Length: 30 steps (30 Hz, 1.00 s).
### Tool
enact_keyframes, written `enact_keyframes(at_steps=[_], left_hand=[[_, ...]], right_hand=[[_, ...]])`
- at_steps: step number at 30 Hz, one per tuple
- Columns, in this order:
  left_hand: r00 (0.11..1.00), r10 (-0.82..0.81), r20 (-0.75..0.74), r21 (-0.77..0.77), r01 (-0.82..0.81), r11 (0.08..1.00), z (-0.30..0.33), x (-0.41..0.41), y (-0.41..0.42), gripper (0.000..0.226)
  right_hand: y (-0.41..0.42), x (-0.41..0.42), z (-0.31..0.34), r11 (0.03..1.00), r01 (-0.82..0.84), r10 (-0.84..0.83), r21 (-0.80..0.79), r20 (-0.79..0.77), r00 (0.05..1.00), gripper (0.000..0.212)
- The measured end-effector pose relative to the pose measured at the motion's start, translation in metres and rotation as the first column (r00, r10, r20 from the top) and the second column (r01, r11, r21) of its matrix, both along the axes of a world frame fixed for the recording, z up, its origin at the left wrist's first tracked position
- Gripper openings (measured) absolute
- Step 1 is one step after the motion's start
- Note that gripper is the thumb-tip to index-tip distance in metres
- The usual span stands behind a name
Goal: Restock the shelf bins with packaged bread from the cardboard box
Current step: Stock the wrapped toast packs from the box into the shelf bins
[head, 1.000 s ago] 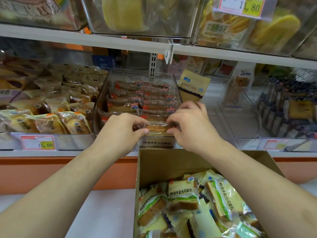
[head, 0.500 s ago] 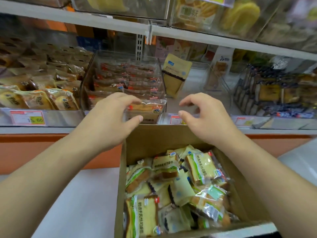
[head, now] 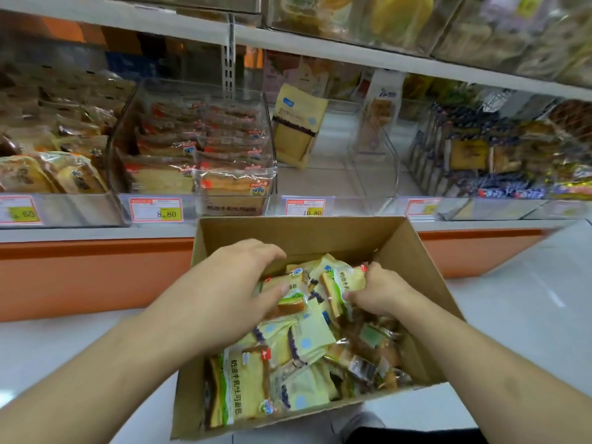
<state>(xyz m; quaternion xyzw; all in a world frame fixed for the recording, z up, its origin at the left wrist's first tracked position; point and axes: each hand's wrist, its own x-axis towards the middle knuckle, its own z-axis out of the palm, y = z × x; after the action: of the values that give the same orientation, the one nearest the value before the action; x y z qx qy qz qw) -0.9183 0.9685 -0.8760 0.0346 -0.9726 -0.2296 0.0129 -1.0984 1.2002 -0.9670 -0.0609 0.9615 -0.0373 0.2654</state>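
Both hands, left hand (head: 237,283) and right hand (head: 379,294), grip bread packets inside the cardboard box (head: 298,233).

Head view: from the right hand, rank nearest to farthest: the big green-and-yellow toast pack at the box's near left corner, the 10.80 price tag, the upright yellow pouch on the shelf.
From the right hand:
1. Green-and-yellow toast pack, near left corner of the cardboard box.
2. 10.80 price tag, shelf edge above the box.
3. Upright yellow pouch, farther back on the shelf.

Much of the shelf and box contents cannot be made out.

The top shelf bins (head: 400,17) are cut off by the upper edge. The left hand (head: 238,283) hides its fingertips behind a bread pack (head: 290,291). The right-side packets (head: 519,161) are blurred, and the far-right price tag (head: 422,207) is unreadable. The cardboard box (head: 288,233) hides its lower layers under the packs on top.
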Motion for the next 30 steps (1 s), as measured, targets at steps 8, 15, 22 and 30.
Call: enact_keyframes(at_steps=[8,15,22,30], left_hand=[[0.989,0.028,0.148,-0.071,-0.017,0.997,-0.006,-0.024,-0.013,0.057],[0.981,0.026,0.192,-0.051,-0.017,0.999,-0.005,-0.031,-0.019,0.057],[0.974,0.026,0.225,-0.019,-0.022,1.0,0.003,-0.025,-0.025,0.053],[0.964,0.173,0.201,-0.003,-0.175,0.984,0.026,-0.011,-0.076,0.042]], right_hand=[[-0.009,-0.01,-0.027,0.988,0.143,-0.141,0.064,-0.026,0.99,0.112],[-0.015,-0.019,-0.026,0.986,0.162,-0.163,-0.022,-0.034,0.986,0.074],[-0.023,-0.011,0.001,0.994,0.098,-0.1,-0.054,-0.05,0.994,0.071],[-0.05,0.027,0.098,0.94,-0.294,0.247,-0.176,-0.245,0.938,0.05]])
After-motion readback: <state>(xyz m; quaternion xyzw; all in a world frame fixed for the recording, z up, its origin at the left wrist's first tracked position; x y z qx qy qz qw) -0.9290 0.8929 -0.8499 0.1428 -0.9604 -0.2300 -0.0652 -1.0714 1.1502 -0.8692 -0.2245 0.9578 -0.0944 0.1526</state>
